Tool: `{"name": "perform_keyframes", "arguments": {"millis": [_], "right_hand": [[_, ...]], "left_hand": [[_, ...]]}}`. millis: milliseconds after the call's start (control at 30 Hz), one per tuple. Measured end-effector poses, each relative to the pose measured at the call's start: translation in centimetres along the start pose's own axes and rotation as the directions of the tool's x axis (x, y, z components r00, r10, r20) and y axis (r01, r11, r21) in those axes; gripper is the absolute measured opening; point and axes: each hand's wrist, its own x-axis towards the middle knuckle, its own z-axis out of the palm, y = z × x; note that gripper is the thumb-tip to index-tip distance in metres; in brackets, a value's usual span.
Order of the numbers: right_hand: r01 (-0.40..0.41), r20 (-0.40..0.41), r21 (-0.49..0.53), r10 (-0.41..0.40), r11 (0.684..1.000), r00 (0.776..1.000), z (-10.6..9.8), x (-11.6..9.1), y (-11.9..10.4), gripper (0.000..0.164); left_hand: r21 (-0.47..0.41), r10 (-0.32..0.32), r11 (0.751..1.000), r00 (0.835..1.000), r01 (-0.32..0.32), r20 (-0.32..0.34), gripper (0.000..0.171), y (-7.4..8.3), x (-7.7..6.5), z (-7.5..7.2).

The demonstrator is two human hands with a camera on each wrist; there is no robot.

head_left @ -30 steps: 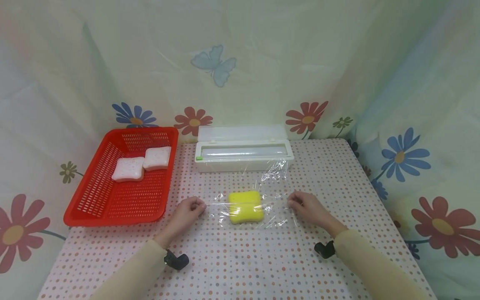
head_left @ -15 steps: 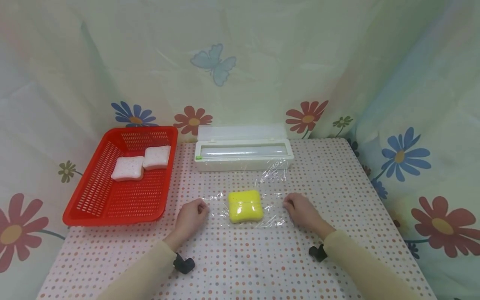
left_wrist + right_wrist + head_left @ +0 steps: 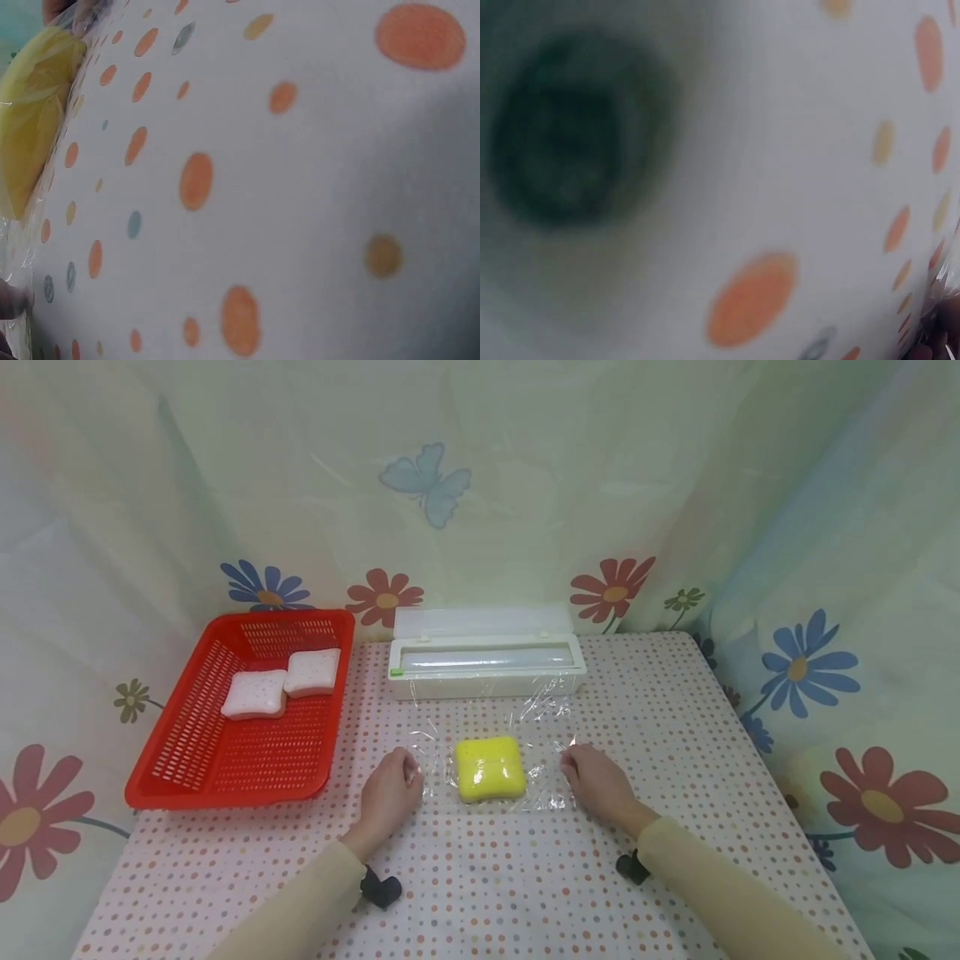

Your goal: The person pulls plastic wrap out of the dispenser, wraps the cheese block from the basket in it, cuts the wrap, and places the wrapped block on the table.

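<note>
Now the left hand [image 3: 390, 793] and right hand [image 3: 602, 785] have crept closer to the yellow block [image 3: 491, 768], each grip pinching film [image 3: 546, 795]; the left wrist view alone catches it side-on.

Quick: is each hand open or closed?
Left hand: closed, holding clear, thin plastic film at its left edge.
Right hand: closed, holding the film's right edge.
</note>
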Motion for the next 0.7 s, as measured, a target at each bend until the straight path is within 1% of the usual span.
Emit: {"name": "perform_keyframes", "arguments": {"millis": [133, 200, 333, 400, 467, 533, 600, 667, 700], "right_hand": [[0.006, -0.011, 0.030, -0.006, 1.000, 1.000, 0.1, 0.0, 0.2, 0.010], [0.017, -0.014, 0.054, -0.016, 0.998, 1.000, 0.1, 0.1, 0.3, 0.009], [-0.008, 0.009, 0.124, 0.007, 0.992, 1.000, -0.1, 0.5, 0.4, 0.009], [-0.039, 0.031, 0.154, 0.034, 0.987, 0.999, -0.3, 0.6, 0.4, 0.010], [-0.062, 0.049, 0.174, 0.054, 0.983, 0.997, -0.5, 0.7, 0.3, 0.011], [-0.068, 0.057, 0.180, 0.058, 0.981, 0.997, -0.7, 0.7, 0.2, 0.011], [-0.075, 0.055, 0.186, 0.066, 0.980, 0.996, -0.8, 0.6, 0.1, 0.012], [-0.077, 0.050, 0.194, 0.068, 0.978, 0.996, -0.8, 0.5, 0.1, 0.013], [-0.078, 0.047, 0.200, 0.070, 0.977, 0.996, -0.8, 0.5, 0.0, 0.015]], "left_hand": [[0.041, 0.056, 0.997, 0.998, -0.058, 0.031, 0.006, 0.2, -0.1, 0.3], [0.064, 0.077, 0.995, 0.996, -0.080, 0.036, 0.007, 0.3, -0.1, 0.4], [0.076, 0.083, 0.994, 0.996, -0.085, 0.017, 0.008, 0.6, -0.3, 0.3], [0.076, 0.084, 0.993, 0.996, -0.085, 0.018, 0.008, 0.7, -0.3, 0.1], [0.068, 0.067, 0.995, 0.997, -0.069, 0.034, 0.009, 0.8, -0.3, -0.1], [0.047, 0.042, 0.998, 0.997, -0.045, 0.061, 0.011, 1.0, -0.3, -0.4], [0.001, -0.011, 1.000, 0.996, 0.011, 0.091, 0.015, 1.1, -0.2, -0.7], [-0.071, -0.070, 0.994, 0.991, 0.079, 0.118, 0.018, 1.2, -0.1, -1.0], [-0.099, -0.087, 0.990, 0.990, 0.098, 0.113, 0.020, 1.2, -0.1, -1.1]]}}
